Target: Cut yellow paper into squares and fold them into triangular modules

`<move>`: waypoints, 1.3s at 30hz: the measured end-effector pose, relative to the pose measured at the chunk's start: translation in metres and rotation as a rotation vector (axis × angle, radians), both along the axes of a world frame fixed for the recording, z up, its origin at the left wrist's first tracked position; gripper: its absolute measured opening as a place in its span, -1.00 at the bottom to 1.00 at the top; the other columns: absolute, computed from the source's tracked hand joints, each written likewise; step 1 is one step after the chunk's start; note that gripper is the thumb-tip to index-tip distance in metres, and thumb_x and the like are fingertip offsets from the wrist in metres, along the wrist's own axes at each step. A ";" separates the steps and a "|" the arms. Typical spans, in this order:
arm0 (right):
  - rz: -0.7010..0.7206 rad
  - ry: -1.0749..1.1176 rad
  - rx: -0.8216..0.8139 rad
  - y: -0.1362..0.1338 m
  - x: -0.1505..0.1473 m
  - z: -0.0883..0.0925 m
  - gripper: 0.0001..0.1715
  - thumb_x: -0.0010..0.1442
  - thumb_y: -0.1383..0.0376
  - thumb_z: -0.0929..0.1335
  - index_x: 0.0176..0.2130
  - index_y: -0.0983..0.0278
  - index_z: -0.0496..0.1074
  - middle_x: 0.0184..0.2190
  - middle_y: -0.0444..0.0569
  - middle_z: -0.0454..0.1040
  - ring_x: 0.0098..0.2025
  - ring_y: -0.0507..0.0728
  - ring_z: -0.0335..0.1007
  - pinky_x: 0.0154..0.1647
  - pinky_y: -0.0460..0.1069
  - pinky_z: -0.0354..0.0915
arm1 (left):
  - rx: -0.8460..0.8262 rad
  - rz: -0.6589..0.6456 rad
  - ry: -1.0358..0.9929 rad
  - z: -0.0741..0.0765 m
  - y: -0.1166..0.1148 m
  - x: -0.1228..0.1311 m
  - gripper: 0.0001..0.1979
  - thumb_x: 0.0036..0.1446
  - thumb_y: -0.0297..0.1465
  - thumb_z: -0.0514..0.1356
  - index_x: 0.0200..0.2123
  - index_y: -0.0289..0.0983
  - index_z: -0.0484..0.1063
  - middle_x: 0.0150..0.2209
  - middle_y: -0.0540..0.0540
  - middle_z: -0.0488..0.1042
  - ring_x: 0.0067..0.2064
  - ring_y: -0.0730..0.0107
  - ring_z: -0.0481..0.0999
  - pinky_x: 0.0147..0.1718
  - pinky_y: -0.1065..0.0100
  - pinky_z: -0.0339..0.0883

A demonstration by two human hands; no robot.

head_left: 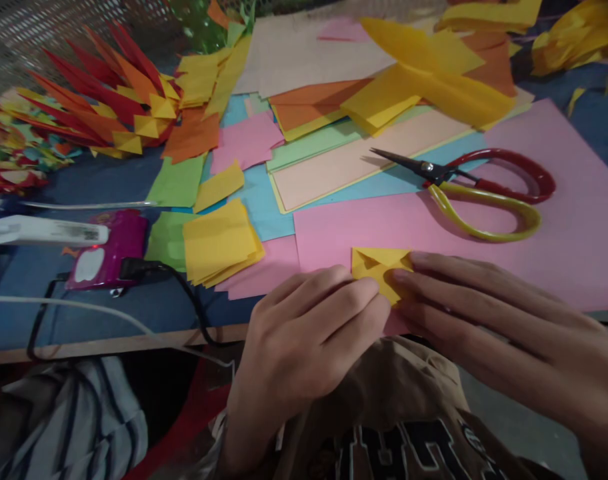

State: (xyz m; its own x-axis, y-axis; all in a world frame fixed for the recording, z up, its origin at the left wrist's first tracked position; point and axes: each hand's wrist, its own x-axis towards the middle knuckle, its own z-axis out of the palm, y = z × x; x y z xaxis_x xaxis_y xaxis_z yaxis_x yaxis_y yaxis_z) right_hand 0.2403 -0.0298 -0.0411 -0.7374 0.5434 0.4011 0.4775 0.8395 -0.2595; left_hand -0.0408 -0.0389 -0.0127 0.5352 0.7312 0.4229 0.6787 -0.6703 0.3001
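Note:
A small yellow paper square [383, 259], its top folded into flaps, lies between my two hands at the near edge of the pink sheet. My left hand [314, 327] has its fingers curled, closed on the paper's left and lower side; its thumb is hidden. From the right, my right hand [499, 320] holds the opposite side, with long, nearly straight fingers over the corner. Its thumb cannot be seen. Just beyond, scissors [437, 175] with one red and one yellow-green handle rest on the papers, blades pointing left.
A stack of yellow squares [219, 240] sits left of my hands. Behind are coloured strips and sheets, with a large pink sheet [574, 173] at right. A spiky red-orange paper piece [119, 93] stands far left. A purple power box [109, 250] with cables lies near the table edge.

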 end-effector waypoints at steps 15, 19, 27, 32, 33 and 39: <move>0.021 -0.057 0.148 -0.005 -0.003 -0.007 -0.62 0.35 0.29 0.54 0.12 0.38 0.59 0.55 0.22 0.28 0.54 0.52 0.26 0.48 0.42 0.44 | 0.069 -0.048 0.156 0.005 -0.008 -0.006 -0.80 0.40 -0.39 0.35 0.04 -0.31 0.66 0.02 -0.02 0.77 0.12 0.11 0.67 0.08 0.16 0.60; -0.023 0.029 0.138 -0.001 -0.005 0.000 -0.71 0.37 0.32 0.52 0.05 0.37 0.63 0.34 0.15 0.56 0.23 0.33 0.57 0.27 0.22 0.59 | 0.098 -0.061 -0.001 0.012 -0.005 -0.001 -0.70 0.54 -0.21 0.25 0.00 -0.33 0.64 0.01 -0.07 0.76 0.14 0.12 0.65 0.14 0.14 0.59; 0.001 0.028 0.136 0.015 -0.001 0.013 -0.92 0.43 0.35 0.47 -0.08 0.22 0.63 0.13 -0.03 0.69 0.11 0.17 0.66 0.29 0.06 0.56 | -0.113 -0.171 0.110 0.019 0.023 0.010 -0.73 0.54 -0.48 0.22 0.23 -0.29 0.48 0.17 -0.09 0.64 0.18 0.18 0.57 0.22 0.13 0.51; -0.121 0.013 0.210 0.009 -0.003 0.009 -0.82 0.38 0.38 0.51 -0.01 0.28 0.64 -0.04 0.00 0.71 0.07 0.26 0.61 0.10 0.13 0.58 | -0.139 -0.106 0.257 0.024 0.024 0.019 -0.87 0.52 -0.41 0.25 0.07 -0.29 0.49 -0.07 -0.05 0.58 -0.06 0.16 0.54 -0.12 0.13 0.44; -0.152 0.007 0.204 0.006 -0.004 0.008 -0.81 0.37 0.40 0.51 -0.01 0.29 0.63 -0.03 0.01 0.70 0.06 0.28 0.59 0.08 0.16 0.57 | -0.117 -0.080 0.288 0.025 0.023 0.021 -0.94 0.53 -0.40 0.24 -0.01 -0.26 0.49 -0.13 -0.03 0.54 -0.11 0.16 0.52 -0.19 0.12 0.39; -0.170 0.073 0.099 -0.007 -0.009 0.011 -0.84 0.41 0.38 0.48 -0.01 0.34 0.58 0.10 0.13 0.60 0.09 0.30 0.48 0.15 0.21 0.50 | -0.138 -0.063 0.358 0.032 0.023 0.027 -0.90 0.46 -0.44 0.32 -0.11 -0.21 0.43 -0.20 0.01 0.43 -0.24 0.22 0.41 -0.29 0.13 0.27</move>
